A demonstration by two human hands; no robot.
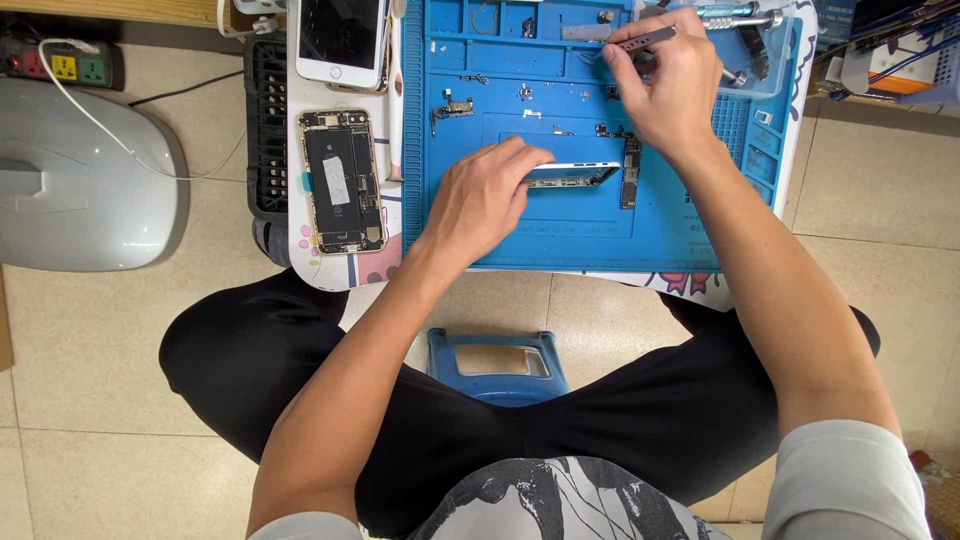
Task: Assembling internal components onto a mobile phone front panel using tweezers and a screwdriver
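While the left hand (478,205) presses its closed fingers on the phone frame (572,175) tilted on the blue mat (560,240), the right hand (672,85), pinching tweezers (643,39), should lift parts slowly, frame pinned.

An opened phone (343,181) lies left of the work mat (450,230); on the mat's centre sits a phone frame (572,175), a circuit board (631,172) just right.
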